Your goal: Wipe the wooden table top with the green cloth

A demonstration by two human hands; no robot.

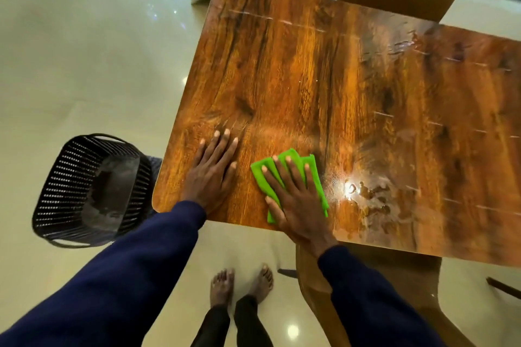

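Right hand (296,200) spread flat on green cloth (315,175); left hand (211,175) flat on table (366,87).

Wooden table top (324,70): glossy, dark-grained, with rounded corners and wet streaks toward its right side. Lying on it near the front edge were a folded green cloth (317,177), pressed flat under the right hand (296,200), and the left hand (211,169), palm down just beside it, not touching the cloth.

Right hand (296,200) presses green cloth (315,177) onto table (324,70).
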